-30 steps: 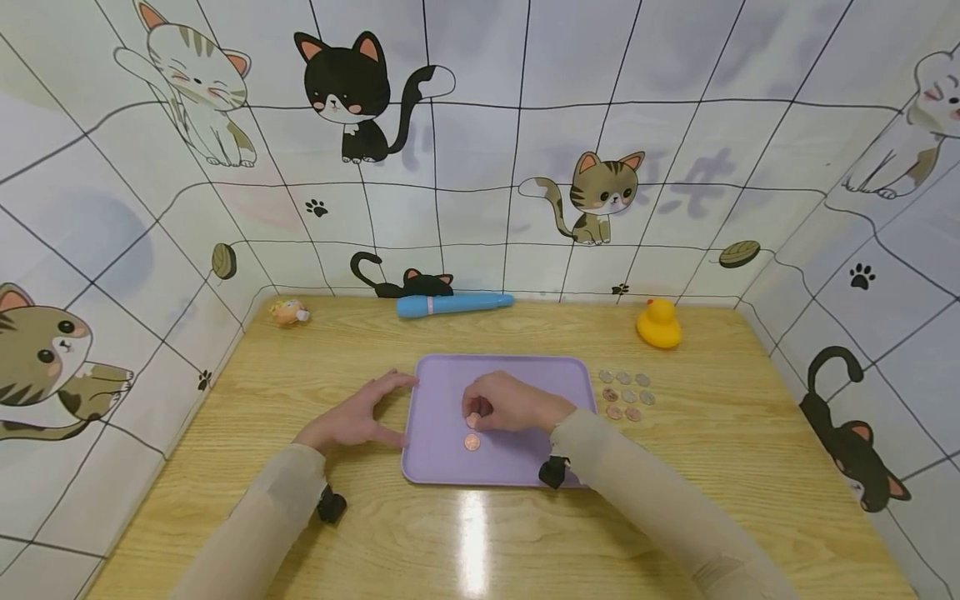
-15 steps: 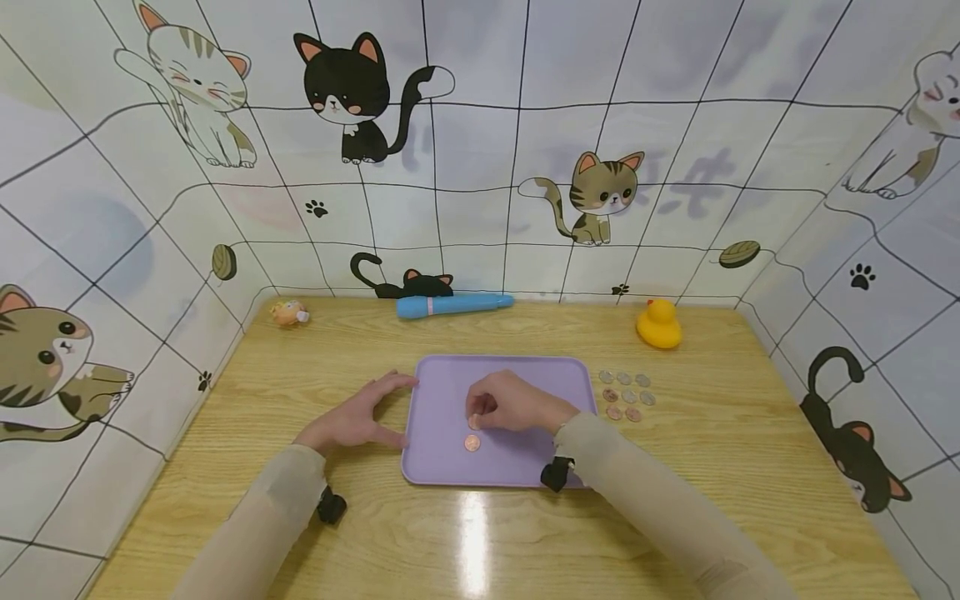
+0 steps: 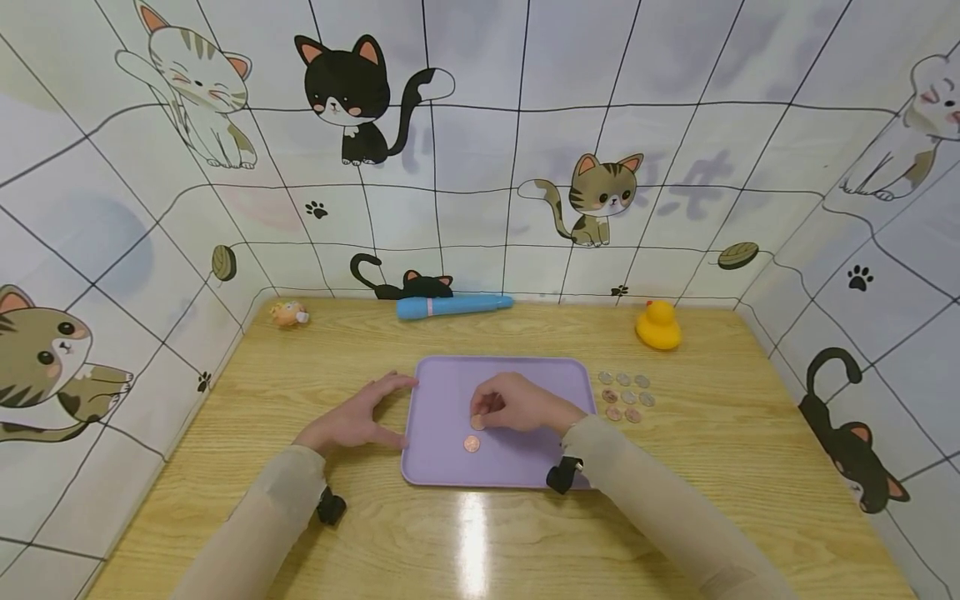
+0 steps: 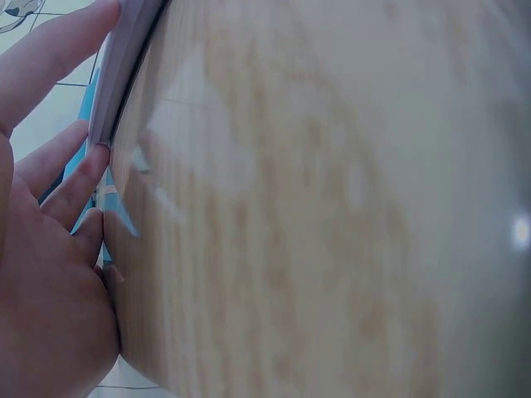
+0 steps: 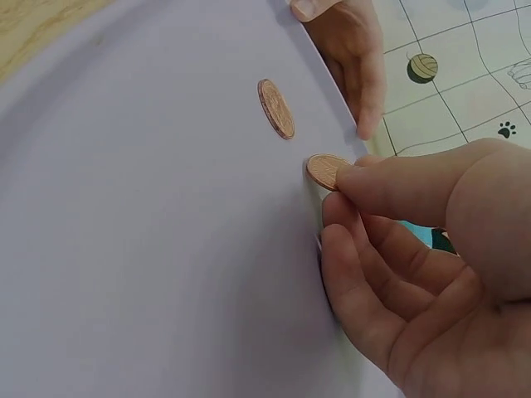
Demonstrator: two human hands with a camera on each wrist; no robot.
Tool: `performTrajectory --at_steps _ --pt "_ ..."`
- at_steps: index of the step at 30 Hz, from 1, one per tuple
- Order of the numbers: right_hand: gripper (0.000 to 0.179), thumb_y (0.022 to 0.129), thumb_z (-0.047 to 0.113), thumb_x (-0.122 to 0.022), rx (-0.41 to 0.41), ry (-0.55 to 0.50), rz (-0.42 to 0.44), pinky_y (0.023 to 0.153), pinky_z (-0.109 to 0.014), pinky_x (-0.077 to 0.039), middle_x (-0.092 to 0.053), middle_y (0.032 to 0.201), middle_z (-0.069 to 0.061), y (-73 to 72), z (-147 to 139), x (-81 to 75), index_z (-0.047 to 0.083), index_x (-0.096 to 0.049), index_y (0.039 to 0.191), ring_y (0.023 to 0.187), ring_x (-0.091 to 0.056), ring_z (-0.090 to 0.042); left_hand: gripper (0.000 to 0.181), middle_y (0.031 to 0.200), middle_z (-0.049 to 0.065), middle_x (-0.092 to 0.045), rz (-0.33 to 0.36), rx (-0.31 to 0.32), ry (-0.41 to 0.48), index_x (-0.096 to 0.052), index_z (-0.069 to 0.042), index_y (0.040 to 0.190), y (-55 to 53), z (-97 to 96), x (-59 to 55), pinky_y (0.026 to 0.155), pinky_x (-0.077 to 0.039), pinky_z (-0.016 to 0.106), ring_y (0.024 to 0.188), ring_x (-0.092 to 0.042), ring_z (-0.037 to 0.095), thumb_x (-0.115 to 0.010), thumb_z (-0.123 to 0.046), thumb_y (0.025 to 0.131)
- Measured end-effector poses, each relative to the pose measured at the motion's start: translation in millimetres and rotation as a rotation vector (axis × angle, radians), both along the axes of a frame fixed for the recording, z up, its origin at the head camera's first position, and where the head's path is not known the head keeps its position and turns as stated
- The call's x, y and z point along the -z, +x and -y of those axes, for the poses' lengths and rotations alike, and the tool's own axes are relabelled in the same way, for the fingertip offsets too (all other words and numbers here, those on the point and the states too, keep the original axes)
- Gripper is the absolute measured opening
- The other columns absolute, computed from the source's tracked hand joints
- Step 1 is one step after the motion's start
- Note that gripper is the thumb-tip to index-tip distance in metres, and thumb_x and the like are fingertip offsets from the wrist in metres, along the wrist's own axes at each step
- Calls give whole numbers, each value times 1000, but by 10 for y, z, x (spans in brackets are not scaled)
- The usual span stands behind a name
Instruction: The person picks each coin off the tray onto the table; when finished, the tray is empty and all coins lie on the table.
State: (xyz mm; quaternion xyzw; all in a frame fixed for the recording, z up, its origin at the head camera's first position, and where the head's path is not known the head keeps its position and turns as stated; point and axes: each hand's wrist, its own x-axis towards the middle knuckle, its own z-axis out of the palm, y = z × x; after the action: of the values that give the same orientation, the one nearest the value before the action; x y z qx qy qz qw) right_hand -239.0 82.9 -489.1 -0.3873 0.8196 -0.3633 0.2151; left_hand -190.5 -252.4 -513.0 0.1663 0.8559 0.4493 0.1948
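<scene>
A light purple tray lies on the wooden table. Over its middle, my right hand pinches a copper coin between thumb and fingers. That coin is tilted up from the tray surface in the right wrist view. A second copper coin lies flat on the tray, just in front of the held one. At the tray's left edge rests my left hand, thumb and index finger spread and touching the rim; the left wrist view shows its fingers loosely extended against it.
Right of the tray, several silver and copper coins sit in rough rows. A yellow rubber duck stands at the back right. Along the back wall lie a blue pen-like stick and a small orange figure. Cat-printed walls surround the table.
My right hand has shifted slightly to the right with the pinched coin. The left hand, the tray and the flat coin look unmoved.
</scene>
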Motion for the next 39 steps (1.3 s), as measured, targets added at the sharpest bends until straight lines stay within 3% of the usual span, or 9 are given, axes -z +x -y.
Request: performTrajectory --at_steps 10,20,31,39 --pt "7 96 14 -79 34 -31 13 80 -26 -55 -74 91 3 28 -70 -32 12 -80 102 86 -64 -9 98 176 11 -13 -8 7 12 -41 -25 161 3 -4 -2 123 0 72 161 0 41 -93 -30 79" --pt "7 95 16 -80 119 -77 43 74 -29 -58 -73 94 2 70 -304 -37 12 -78 101 87 -64 -14 96 176 12 -9 3 -6 4 -42 -27 160 -4 1 -3 122 -2 75 161 2 42 -93 -31 79" --pt "9 95 19 -80 233 -119 53 79 -30 -56 -72 98 -2 141 -867 -69 13 -78 102 92 -65 -21 96 176 12 -10 7 -2 17 -42 -28 160 -4 -3 29 122 -2 74 161 2 41 -94 -29 79" --pt "7 96 16 -79 311 -96 29 86 -26 -57 -71 97 -1 160 -1330 -70 17 -77 102 92 -65 -19 96 176 12 -10 -4 -1 2 -42 -28 160 -10 -7 19 122 -3 74 161 1 42 -94 -31 79"
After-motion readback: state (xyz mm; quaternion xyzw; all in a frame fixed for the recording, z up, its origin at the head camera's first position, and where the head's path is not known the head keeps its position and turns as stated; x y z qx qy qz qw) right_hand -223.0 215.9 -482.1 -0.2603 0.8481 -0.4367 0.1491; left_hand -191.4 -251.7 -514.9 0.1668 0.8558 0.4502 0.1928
